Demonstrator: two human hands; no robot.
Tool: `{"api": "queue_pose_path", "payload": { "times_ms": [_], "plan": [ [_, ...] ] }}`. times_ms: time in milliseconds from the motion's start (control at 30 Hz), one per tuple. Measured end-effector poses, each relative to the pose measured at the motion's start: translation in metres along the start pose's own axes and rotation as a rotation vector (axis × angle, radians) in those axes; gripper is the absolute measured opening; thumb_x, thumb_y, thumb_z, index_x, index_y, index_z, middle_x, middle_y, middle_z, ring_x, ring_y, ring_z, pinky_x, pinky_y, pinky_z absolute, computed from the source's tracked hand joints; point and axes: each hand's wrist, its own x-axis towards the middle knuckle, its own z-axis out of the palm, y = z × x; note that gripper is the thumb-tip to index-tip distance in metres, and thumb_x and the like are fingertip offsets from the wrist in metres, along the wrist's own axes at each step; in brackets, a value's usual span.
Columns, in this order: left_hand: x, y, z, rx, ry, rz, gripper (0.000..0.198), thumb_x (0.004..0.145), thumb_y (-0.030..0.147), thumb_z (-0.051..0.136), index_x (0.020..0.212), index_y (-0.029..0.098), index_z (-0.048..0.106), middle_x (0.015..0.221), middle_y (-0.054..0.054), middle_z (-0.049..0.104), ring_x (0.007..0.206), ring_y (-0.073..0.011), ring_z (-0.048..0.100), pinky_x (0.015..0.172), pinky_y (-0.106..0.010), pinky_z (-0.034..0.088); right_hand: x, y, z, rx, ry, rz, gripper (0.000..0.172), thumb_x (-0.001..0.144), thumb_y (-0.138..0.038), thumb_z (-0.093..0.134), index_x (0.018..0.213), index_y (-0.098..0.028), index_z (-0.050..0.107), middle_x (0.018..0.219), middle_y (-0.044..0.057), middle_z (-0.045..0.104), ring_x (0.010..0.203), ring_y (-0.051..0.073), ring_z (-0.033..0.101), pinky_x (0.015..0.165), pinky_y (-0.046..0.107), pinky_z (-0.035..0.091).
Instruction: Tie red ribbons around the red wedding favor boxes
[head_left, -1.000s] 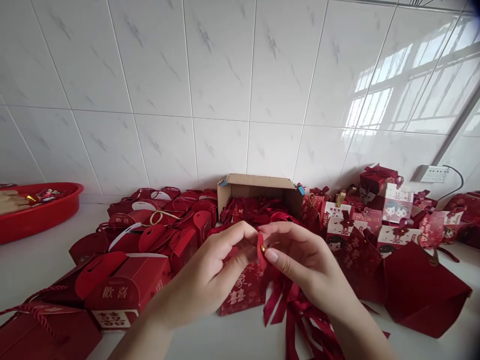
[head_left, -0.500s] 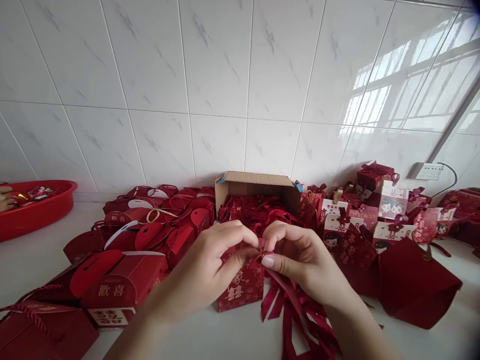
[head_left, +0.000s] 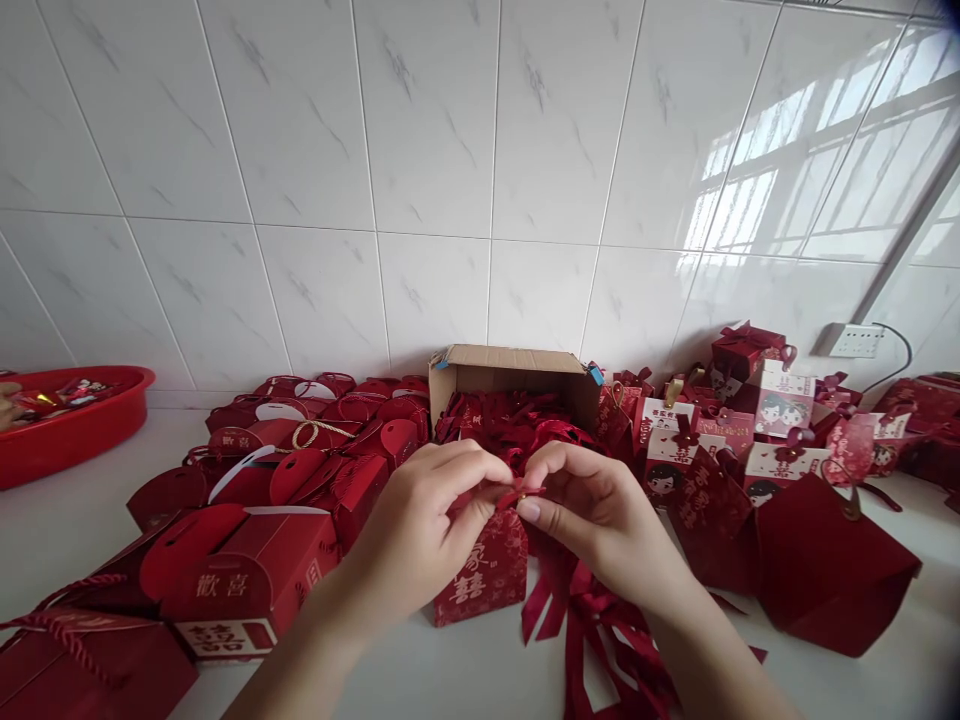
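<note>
Between my two hands is a red ribbon (head_left: 531, 491) at the top of a small red gift box (head_left: 489, 575) with pale characters on its front. My left hand (head_left: 435, 520) is closed, thumb and forefinger pinching the ribbon from the left. My right hand (head_left: 600, 510) pinches it from the right, the thumb tip just below a small gold spot. The fingers hide most of the box's top. Loose dark red ribbons (head_left: 581, 620) lie on the white counter under my right hand.
Behind my hands, a cardboard box (head_left: 510, 358) holds more red ribbons. Red handled boxes (head_left: 247, 560) crowd the left, with a red basin (head_left: 97, 425) beyond. At right stand several ribboned gift boxes (head_left: 686, 450) and a plain dark red box (head_left: 832, 565). A socket (head_left: 851, 341) is on the tiled wall.
My fingers have shifted slightly on the ribbon. A ribbon tail that trailed below my right thumb no longer shows there; a short piece now lies across between the fingertips.
</note>
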Motion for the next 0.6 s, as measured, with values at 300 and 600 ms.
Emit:
{"api": "queue_pose_path", "payload": {
  "times_ms": [300,600],
  "plan": [
    [-0.003,-0.019,-0.010,0.023,-0.174,-0.322,0.032,0.088,0.037,0.056,0.119,0.030,0.058,0.099,-0.003,0.069,0.088,-0.0192,0.065,0.069,-0.025,0.048,0.003,0.010,-0.012,-0.069,-0.062,0.040,0.015,0.086,-0.031,0.062,0.086,-0.017,0.056,0.077,0.000,0.056,0.067,0.010,0.049,0.058,0.022,0.043],
    [-0.003,-0.076,0.004,-0.244,-0.239,-0.613,0.061,0.071,0.031,0.071,0.129,0.026,0.052,0.078,0.000,0.064,0.072,-0.0205,0.066,0.066,-0.030,0.050,0.004,0.007,-0.023,-0.115,0.012,-0.014,0.012,0.083,-0.029,0.066,0.083,-0.018,0.061,0.077,0.001,0.059,0.068,0.010,0.054,0.062,0.023,0.047]
  ]
}}
